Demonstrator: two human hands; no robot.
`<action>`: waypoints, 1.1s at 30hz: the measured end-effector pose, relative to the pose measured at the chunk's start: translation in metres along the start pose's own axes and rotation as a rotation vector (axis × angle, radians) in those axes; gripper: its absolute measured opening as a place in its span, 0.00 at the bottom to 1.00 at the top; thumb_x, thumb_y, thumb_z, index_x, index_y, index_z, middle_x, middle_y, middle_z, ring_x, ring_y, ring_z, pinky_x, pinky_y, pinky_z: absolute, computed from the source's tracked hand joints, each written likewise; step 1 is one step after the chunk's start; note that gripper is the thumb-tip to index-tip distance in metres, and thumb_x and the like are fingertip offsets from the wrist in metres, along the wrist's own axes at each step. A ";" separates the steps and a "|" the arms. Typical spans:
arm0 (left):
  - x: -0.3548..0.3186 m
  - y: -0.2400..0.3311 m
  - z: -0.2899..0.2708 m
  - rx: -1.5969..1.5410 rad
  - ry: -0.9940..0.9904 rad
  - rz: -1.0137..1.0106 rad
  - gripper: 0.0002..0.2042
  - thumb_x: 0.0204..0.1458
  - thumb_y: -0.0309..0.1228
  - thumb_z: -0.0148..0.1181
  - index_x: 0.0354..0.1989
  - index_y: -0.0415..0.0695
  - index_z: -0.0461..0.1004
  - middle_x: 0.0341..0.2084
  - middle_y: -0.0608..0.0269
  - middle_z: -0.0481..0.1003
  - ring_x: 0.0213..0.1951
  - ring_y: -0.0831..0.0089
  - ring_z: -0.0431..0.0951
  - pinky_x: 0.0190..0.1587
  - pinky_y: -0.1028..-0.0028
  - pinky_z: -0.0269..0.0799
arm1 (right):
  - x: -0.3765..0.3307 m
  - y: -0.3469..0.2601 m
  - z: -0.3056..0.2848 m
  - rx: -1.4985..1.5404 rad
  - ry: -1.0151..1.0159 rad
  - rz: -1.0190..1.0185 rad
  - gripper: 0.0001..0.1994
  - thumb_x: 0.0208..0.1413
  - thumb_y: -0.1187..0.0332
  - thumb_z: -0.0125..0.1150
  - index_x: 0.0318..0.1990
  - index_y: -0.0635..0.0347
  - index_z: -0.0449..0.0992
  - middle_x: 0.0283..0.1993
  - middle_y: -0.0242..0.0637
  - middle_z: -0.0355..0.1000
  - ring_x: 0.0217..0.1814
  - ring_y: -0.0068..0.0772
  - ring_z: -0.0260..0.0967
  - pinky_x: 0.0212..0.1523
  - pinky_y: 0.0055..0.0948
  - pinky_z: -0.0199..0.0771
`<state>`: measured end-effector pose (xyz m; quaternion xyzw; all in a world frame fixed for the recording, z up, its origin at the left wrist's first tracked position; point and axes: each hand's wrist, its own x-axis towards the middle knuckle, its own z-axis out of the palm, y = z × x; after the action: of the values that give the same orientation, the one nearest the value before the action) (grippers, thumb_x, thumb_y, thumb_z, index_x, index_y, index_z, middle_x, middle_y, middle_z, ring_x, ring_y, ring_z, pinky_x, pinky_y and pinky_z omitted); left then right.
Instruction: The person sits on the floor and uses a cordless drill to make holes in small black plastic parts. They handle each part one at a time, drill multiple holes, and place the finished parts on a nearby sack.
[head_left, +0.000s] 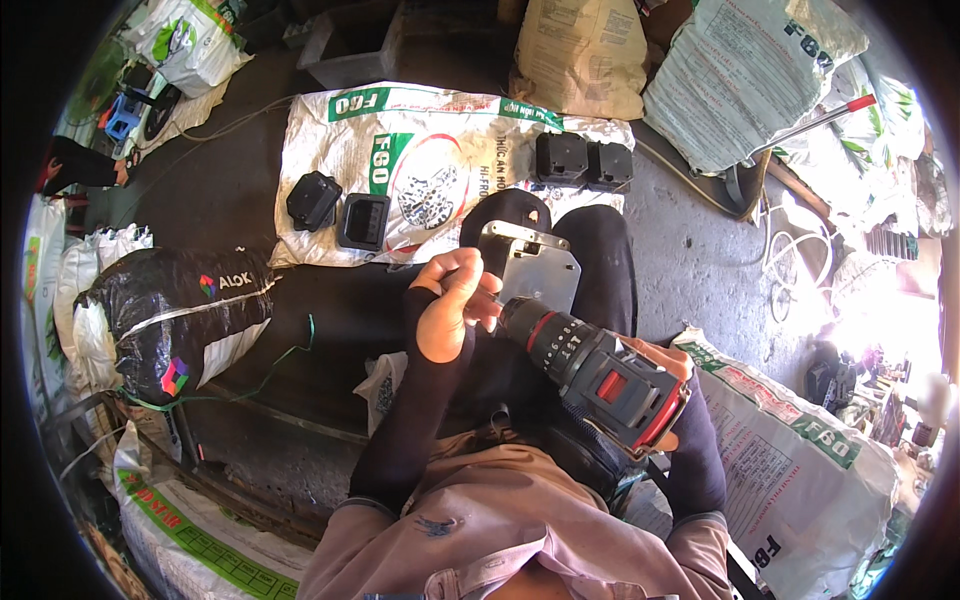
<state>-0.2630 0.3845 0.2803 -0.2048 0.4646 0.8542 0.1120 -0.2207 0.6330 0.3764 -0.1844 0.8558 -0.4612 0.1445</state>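
My right hand [668, 358] is wrapped around a black, grey and red cordless drill [600, 380], whose chuck end points up and left above my lap. Just left of the chuck, my left hand [448, 312] is closed, its fingers bent together in a pinch. What those fingertips hold, if anything, is too small to make out. A grey metal plate [542, 278] with a paler bracket strip along its far edge rests on my thighs, just beyond the drill's front end. The chuck covers part of the plate's near side.
Ahead lies a flattened white sack [300, 215] carrying several black plastic housings, two at left [364, 221] and others at right [562, 158]. A stuffed black bag [190, 315] sits at left, a white sack [790, 470] at right. A grey bin [352, 50] stands behind.
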 end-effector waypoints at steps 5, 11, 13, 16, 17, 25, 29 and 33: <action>0.000 -0.007 -0.019 0.204 0.097 0.108 0.20 0.60 0.39 0.57 0.51 0.34 0.66 0.26 0.63 0.73 0.17 0.81 0.68 0.21 0.80 0.63 | -0.008 -0.010 -0.010 -0.170 -0.083 0.020 0.30 0.37 0.60 0.68 0.49 0.69 0.76 0.47 0.47 0.77 0.41 0.43 0.79 0.46 0.36 0.78; 0.005 -0.048 -0.045 0.710 0.076 0.104 0.31 0.45 0.55 0.69 0.42 0.37 0.72 0.26 0.67 0.73 0.27 0.80 0.70 0.32 0.76 0.67 | -0.023 -0.015 -0.022 -0.028 -0.140 0.115 0.33 0.35 0.57 0.69 0.50 0.69 0.75 0.41 0.46 0.78 0.35 0.43 0.79 0.38 0.33 0.77; 0.004 -0.054 -0.044 0.618 -0.047 0.047 0.30 0.44 0.54 0.70 0.41 0.37 0.73 0.26 0.64 0.75 0.29 0.76 0.73 0.34 0.74 0.69 | -0.025 -0.017 -0.022 -0.065 -0.191 0.176 0.34 0.32 0.58 0.68 0.51 0.70 0.74 0.39 0.47 0.77 0.33 0.44 0.77 0.36 0.33 0.74; 0.007 -0.048 -0.041 0.823 -0.052 0.158 0.27 0.43 0.52 0.71 0.35 0.38 0.74 0.25 0.61 0.75 0.29 0.74 0.73 0.35 0.73 0.70 | -0.023 -0.016 -0.017 -0.099 -0.200 0.182 0.38 0.28 0.58 0.68 0.52 0.70 0.73 0.36 0.47 0.76 0.33 0.44 0.76 0.36 0.34 0.73; 0.009 -0.045 -0.041 0.843 -0.067 0.095 0.27 0.42 0.52 0.72 0.33 0.38 0.73 0.24 0.61 0.75 0.28 0.74 0.73 0.34 0.73 0.69 | -0.021 -0.015 -0.015 -0.101 -0.195 0.168 0.39 0.28 0.58 0.68 0.53 0.70 0.73 0.36 0.47 0.76 0.33 0.44 0.76 0.36 0.34 0.73; 0.020 -0.042 -0.043 0.819 -0.102 0.017 0.24 0.41 0.50 0.72 0.27 0.39 0.72 0.19 0.62 0.72 0.24 0.75 0.71 0.29 0.72 0.67 | -0.005 -0.011 -0.003 -0.087 -0.217 0.127 0.42 0.24 0.58 0.67 0.55 0.69 0.71 0.32 0.46 0.75 0.31 0.43 0.75 0.34 0.32 0.72; 0.020 -0.044 -0.043 0.801 -0.114 0.034 0.24 0.40 0.49 0.72 0.27 0.39 0.72 0.20 0.62 0.73 0.24 0.75 0.72 0.29 0.72 0.68 | 0.000 -0.016 -0.003 -0.103 -0.206 0.115 0.41 0.25 0.60 0.68 0.56 0.69 0.71 0.33 0.47 0.75 0.32 0.44 0.75 0.35 0.32 0.73; 0.018 -0.045 -0.039 0.728 -0.088 0.007 0.25 0.39 0.50 0.72 0.27 0.38 0.72 0.21 0.60 0.75 0.26 0.74 0.74 0.32 0.71 0.70 | 0.004 -0.020 -0.005 -0.106 -0.251 0.149 0.42 0.25 0.62 0.69 0.57 0.70 0.70 0.35 0.48 0.75 0.35 0.44 0.76 0.36 0.33 0.74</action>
<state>-0.2524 0.3762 0.2195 -0.1127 0.7337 0.6412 0.1946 -0.2225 0.6250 0.3955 -0.1838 0.8654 -0.3768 0.2744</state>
